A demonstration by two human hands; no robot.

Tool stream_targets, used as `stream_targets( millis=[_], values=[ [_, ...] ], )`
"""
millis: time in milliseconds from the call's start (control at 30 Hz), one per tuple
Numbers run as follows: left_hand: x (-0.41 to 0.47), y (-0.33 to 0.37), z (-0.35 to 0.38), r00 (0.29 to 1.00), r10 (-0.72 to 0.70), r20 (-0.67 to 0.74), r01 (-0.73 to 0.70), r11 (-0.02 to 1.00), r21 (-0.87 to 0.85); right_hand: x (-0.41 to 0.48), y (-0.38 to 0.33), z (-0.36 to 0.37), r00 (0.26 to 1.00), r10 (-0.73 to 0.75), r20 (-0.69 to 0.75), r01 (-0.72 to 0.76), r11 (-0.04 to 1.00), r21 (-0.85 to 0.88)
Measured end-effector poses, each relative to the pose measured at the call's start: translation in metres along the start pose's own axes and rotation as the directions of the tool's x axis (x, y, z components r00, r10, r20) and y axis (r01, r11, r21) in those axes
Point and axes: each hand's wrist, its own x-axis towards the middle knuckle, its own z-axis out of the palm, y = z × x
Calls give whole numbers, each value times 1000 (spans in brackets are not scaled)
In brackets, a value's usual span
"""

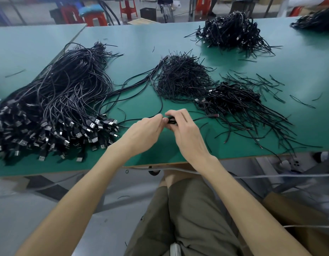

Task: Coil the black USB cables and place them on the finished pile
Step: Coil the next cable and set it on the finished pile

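A black USB cable (171, 120) is bunched into a small coil between my two hands, just above the green table near its front edge. My left hand (146, 130) pinches one side of the coil and my right hand (184, 128) wraps around the other. One cable end with a plug (214, 115) sticks out to the right. A big heap of uncoiled USB cables (54, 108) lies at the left, plugs toward me. To the right of my hands lies a pile of coiled cables (232, 98).
A mound of short black ties (182, 78) sits behind my hands on the green table (141, 43). Another coiled pile (232, 32) lies at the far right, and a further one (315, 21) at the right edge. Loose ties (252, 82) scatter rightward. Red stools (95, 18) stand beyond the table.
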Motion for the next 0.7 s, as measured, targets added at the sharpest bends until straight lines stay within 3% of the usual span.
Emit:
stream_targets(
  millis=[267,533,700],
  values=[
    [15,-6,6,957,-220,-188,128,905,-406,-16,-4,-28,990,-140,4,139,986,-92],
    [30,14,15,965,-236,-114,110,757,-644,-22,53,-88,998,44,38,-32,963,-269],
    [41,19,35,963,-230,-144,111,818,-565,-13,69,-94,987,115,116,-81,962,-259]
  ],
)
